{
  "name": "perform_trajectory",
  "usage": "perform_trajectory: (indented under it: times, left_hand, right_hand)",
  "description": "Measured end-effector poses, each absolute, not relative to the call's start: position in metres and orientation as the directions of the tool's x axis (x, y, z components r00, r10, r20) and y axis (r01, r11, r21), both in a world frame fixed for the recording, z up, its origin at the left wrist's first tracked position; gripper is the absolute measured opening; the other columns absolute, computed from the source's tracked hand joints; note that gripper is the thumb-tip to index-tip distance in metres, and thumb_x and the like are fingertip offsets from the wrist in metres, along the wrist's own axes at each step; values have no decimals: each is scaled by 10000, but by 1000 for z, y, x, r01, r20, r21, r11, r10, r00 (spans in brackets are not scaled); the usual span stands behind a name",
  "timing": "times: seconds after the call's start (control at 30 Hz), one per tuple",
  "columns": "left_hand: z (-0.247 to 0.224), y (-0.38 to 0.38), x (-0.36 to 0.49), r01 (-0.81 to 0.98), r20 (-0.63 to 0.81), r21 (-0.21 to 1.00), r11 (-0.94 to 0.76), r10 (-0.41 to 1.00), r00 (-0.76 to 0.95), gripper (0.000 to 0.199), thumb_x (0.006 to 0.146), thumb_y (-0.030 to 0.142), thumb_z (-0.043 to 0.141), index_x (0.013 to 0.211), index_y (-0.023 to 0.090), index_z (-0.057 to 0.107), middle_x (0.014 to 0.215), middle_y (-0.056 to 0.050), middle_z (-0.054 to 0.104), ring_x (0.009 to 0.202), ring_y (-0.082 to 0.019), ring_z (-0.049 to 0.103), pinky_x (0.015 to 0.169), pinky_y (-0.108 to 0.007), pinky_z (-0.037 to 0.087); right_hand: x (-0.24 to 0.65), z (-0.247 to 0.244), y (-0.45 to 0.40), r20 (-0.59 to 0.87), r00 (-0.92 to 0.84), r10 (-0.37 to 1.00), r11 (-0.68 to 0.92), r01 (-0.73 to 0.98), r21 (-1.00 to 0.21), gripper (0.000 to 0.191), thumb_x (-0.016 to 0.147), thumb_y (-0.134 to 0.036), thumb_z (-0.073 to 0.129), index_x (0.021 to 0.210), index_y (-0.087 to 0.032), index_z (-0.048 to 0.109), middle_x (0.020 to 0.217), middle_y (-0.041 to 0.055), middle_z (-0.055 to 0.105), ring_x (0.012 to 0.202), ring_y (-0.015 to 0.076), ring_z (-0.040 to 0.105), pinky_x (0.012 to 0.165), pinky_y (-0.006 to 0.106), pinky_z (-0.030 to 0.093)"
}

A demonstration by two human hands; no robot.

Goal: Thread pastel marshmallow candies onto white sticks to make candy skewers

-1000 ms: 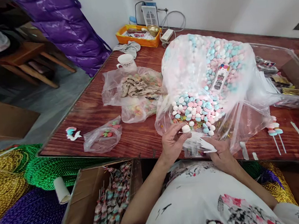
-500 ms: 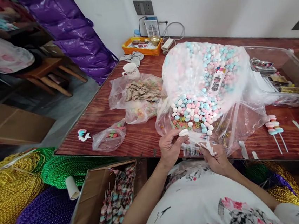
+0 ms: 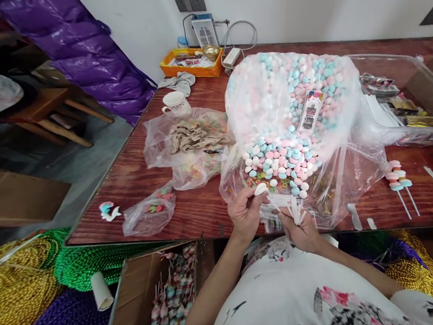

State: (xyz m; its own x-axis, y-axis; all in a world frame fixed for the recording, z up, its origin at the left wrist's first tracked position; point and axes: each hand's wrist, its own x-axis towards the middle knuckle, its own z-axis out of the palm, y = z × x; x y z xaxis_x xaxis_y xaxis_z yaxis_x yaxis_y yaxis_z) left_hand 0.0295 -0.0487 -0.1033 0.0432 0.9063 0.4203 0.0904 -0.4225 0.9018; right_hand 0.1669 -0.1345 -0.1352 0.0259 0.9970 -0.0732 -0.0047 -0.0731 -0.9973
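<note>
Between its thumb and fingers my left hand (image 3: 244,212) pinches a white candy (image 3: 261,189). Several thin white sticks (image 3: 296,211) are held in my right hand (image 3: 302,232), and one of them reaches up to the underside of the white candy. Just beyond both hands, a large clear bag (image 3: 256,95) lies open towards me, with pink, blue and white candies (image 3: 277,161) spilling at its mouth. Small coloured rings (image 3: 254,181) show beneath them. On the right lie two candy skewers (image 3: 398,178) on white sticks.
A smaller bag with a cloth (image 3: 194,136), a white cup (image 3: 175,104) and an orange tray (image 3: 192,72) stand at the left and back. A clear bin (image 3: 390,59) is at the right. Below the table edge is a cardboard box (image 3: 126,299) of skewers.
The view has shifted slightly. My hands have come closer together, and a stick from my right hand now meets the white candy in my left.
</note>
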Motion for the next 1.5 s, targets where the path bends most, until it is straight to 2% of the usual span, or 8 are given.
perform_trajectory:
  times: [0.27,0.4,0.63,0.93,1.17,1.3,1.4,1.5]
  left_hand:
    - [-101,-34,28,257,628,707,-658,752,199,278,809,203,732,1083,220,695,1114,-74,724,1020,-208,689,913,-380,566]
    - [-95,-25,25,275,653,659,-700,714,254,333,783,182,756,1106,226,688,1057,-65,745,957,-211,708,874,-366,586]
    - [-112,-30,27,340,605,624,-704,710,361,303,851,177,672,1147,234,695,1040,-71,742,907,-187,708,829,-315,595]
    - [-129,-69,40,156,500,728,-667,673,546,356,919,175,545,1265,162,627,989,-132,705,908,-193,685,780,-308,586]
    - [-125,-23,19,343,404,786,-515,847,345,293,927,214,545,1203,198,644,939,-64,716,854,-167,672,819,-306,549]
    - [-126,4,21,597,242,547,-587,793,559,186,876,223,573,998,169,704,965,-103,656,908,-229,611,821,-368,517]
    - [-125,4,24,719,105,357,-596,790,603,179,841,212,585,973,171,699,976,-109,606,952,-263,557,830,-397,495]
    - [-123,-1,18,727,68,334,-600,784,617,220,816,180,568,995,183,696,962,-96,589,960,-266,539,828,-395,490]
  right_hand:
    - [169,-132,-125,-192,40,981,-184,-159,-970,418,918,-539,526,882,-159,696,424,-72,424,372,68,343,384,200,246]
    - [174,-137,-126,-182,36,983,-175,-137,-975,400,925,-517,530,769,-176,668,464,-62,449,402,67,369,402,202,263]
    - [178,-141,-128,-262,22,965,-255,-158,-954,434,902,-567,536,946,-168,700,415,-77,431,370,75,338,393,213,261]
    - [178,-135,-126,-265,67,962,-255,-126,-959,478,880,-533,580,554,-191,513,429,-52,426,415,76,347,423,223,287]
    - [222,-136,-122,-193,436,879,-150,-131,-980,292,896,-443,593,775,-180,630,482,-69,418,450,83,344,452,224,276]
    - [230,-143,-123,-167,451,877,-101,-166,-981,272,897,-440,584,898,-176,649,507,-72,422,471,89,361,462,227,276]
    - [227,-146,-129,-148,365,919,-142,-42,-989,325,904,-441,577,724,-173,617,513,-55,453,493,90,390,498,242,314]
    - [226,-146,-137,-131,275,953,-155,67,-986,419,921,-443,553,595,-181,549,520,-41,461,508,95,395,530,257,342]
